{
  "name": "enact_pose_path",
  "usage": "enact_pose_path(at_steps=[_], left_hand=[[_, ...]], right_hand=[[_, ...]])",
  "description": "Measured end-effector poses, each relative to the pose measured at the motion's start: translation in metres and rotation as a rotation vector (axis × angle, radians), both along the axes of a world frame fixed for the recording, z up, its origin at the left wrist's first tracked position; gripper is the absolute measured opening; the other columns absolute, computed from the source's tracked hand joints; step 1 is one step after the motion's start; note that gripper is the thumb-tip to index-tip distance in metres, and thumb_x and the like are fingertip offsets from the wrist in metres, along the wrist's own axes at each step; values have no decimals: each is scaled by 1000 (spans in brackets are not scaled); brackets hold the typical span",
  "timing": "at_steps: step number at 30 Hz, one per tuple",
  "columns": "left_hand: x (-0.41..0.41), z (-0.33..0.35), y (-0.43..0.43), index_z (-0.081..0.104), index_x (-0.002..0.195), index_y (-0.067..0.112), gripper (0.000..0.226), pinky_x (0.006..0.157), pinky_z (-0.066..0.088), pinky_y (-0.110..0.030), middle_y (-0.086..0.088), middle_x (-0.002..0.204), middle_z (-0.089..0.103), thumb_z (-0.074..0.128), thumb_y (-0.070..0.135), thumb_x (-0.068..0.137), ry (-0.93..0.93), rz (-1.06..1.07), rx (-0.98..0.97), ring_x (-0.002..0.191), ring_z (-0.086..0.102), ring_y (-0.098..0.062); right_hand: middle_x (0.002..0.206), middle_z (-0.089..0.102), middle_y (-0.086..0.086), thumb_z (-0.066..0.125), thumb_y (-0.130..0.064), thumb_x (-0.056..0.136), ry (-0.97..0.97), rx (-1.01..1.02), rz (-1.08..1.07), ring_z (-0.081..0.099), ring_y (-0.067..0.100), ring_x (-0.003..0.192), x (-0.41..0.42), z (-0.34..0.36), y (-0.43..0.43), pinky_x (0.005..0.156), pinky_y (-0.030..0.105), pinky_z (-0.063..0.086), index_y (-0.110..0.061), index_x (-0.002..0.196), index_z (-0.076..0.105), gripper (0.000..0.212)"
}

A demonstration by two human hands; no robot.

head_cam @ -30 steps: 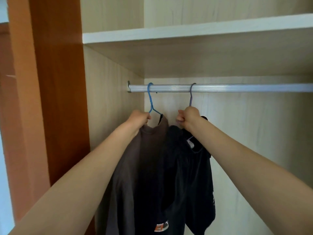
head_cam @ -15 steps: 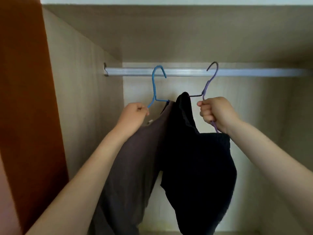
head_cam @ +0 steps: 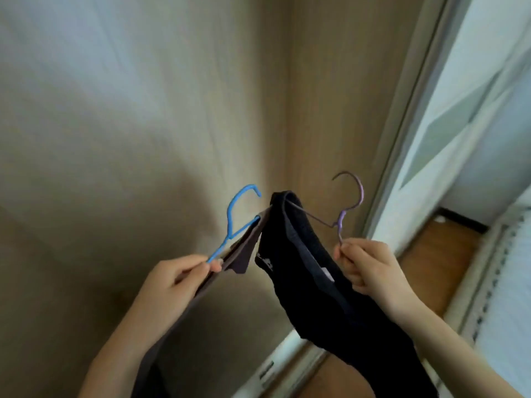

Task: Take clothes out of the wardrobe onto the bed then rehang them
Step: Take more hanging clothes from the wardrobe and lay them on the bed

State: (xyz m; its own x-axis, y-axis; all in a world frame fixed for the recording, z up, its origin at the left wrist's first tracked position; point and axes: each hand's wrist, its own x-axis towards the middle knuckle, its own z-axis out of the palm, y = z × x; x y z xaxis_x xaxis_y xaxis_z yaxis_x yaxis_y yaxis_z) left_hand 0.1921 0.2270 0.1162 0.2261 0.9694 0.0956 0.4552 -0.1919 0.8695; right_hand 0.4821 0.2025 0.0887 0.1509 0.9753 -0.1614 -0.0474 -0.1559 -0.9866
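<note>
The left hand (head_cam: 175,280) has a closed grip on the thin blue wire hanger (head_cam: 229,218) — the thumb and fingers pinch the low end of one of its arms. A soft brown shirt (head_cam: 242,255) hangs on this hanger and trails down along the left arm toward the bottom of the view.

The right hand (head_cam: 370,271) has a closed grip too. Its fingers curl round the stem of the thin purple wire hanger (head_cam: 342,221), just under the hook. A black piece of clothing (head_cam: 330,311) with a small white tag (head_cam: 326,272) inside its neck is draped on the purple hanger. It falls down under the right arm.

Both hooks point up, free in the air, in front of the pale wood wall (head_cam: 143,110) of the wardrobe. The two hangers are near each other. The tops of the brown shirt and the black clothing come very close — I cannot tell if they touch.

On the right stands a grey door frame (head_cam: 402,139), and past it lies a brown wood floor (head_cam: 431,268). The edges of the view are blurry.
</note>
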Motion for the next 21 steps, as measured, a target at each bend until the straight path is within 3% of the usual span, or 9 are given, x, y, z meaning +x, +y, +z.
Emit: enact_pose_path(at_steps=[4,8,12,14,18,21], left_hand=[[52,-15,1,75,81,18,28,46,28,-7,13,44,55,54,4,94,70,-263,-79,42,43,8],[120,-18,3,73,86,6,24,47,32,-1,17,38,53,51,2,94,85,-496,-190,42,47,15],[198,-25,0,77,81,21,31,44,26,-8,9,40,48,52,9,95,117,-724,-214,39,40,4],[239,-28,-9,76,80,20,29,44,25,-10,4,41,48,53,11,95,127,-824,-215,40,38,0],[312,-30,-32,75,82,11,25,48,33,-2,13,45,57,54,4,93,138,-1036,-193,45,51,7],[357,-34,-48,77,80,23,30,51,37,-4,9,57,66,56,6,93,169,-1230,-146,54,58,3]], right_hand=[[51,26,-2,37,-1,97,11,-88,-258,19,8,40,41,-33,-66,36,13,15,-8,65,52,36],[52,25,1,38,0,96,-9,-109,-532,21,10,40,79,-49,-130,36,14,17,-10,61,53,40],[50,28,1,41,-2,96,-69,-112,-808,24,10,41,108,-65,-187,38,16,21,-10,63,57,38],[49,26,-1,42,-3,96,-53,-103,-938,22,10,41,119,-73,-214,38,16,21,-13,61,57,40],[47,30,-4,43,-4,95,-89,-119,-1190,25,10,41,125,-76,-266,40,17,23,-13,61,58,38],[47,33,-7,45,-10,95,-127,-133,-1403,29,8,42,114,-75,-302,42,16,25,-11,63,58,34]])
